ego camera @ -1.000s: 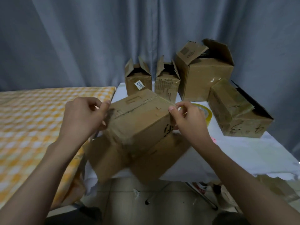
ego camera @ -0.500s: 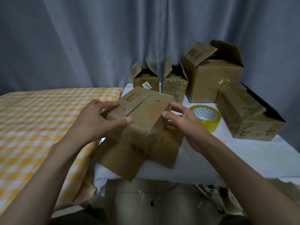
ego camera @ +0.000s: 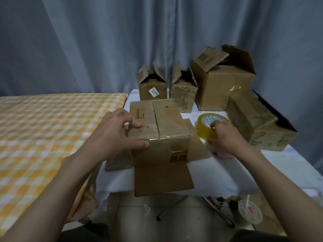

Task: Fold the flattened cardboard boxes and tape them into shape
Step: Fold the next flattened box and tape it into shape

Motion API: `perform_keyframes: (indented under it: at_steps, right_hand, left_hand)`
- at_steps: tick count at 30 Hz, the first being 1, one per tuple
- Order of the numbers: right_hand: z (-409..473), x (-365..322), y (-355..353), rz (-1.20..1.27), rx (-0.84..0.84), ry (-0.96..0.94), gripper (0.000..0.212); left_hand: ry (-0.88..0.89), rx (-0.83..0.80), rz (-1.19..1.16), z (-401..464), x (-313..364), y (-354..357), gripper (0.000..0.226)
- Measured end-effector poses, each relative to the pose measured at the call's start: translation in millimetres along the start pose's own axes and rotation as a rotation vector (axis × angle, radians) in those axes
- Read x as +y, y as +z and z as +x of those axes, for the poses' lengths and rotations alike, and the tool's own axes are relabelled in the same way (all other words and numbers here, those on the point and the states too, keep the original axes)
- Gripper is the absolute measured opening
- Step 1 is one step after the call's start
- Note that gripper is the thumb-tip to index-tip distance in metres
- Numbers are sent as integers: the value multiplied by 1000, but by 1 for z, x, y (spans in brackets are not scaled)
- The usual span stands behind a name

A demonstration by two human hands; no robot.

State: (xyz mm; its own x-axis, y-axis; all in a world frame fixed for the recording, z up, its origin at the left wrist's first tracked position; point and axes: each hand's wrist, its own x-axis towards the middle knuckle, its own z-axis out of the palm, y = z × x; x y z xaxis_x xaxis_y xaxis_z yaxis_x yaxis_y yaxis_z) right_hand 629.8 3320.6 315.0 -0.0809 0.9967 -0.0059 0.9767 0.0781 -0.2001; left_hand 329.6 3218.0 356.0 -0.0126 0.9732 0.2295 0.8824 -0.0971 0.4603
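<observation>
Cardboard box sits folded at the tabletop edge, left hand spread, steadying it; right hand grips the tape roll — taping the seam seemingly comes next.

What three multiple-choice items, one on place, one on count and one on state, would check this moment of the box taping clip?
1. Where is the tape roll?
A. right of the box being worked on
B. on the checked cloth
C. on the floor

2. How many other boxes stand behind and to the right of it?
A. two
B. four
C. six

3. What does the left hand do?
A. holds the tape
B. hangs idle
C. rests on the box

Key: 1 A, the roll sits in the right hand beside the box. 2 B, two small, one large, one lying on its side. 3 C, fingers lie on its top, thumb on its front.
</observation>
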Motion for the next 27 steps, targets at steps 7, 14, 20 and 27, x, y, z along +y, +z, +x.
perform_keyframes:
  at_steps: [7,14,20,27]
  right_hand:
    - [-10,8,-3,209,363,-132,26]
    - [-45,16,-24,479,518,-406,31]
    - [-67,28,-28,522,467,-565,24]
    - [-75,37,-29,564,432,-596,29]
  left_hand:
    - [76,116,-13,6,31,15,55]
    - [218,191,-188,16,81,34,33]
    - [301,207,-303,21,111,49,46]
    - [361,311,-410,18,129,57,29]
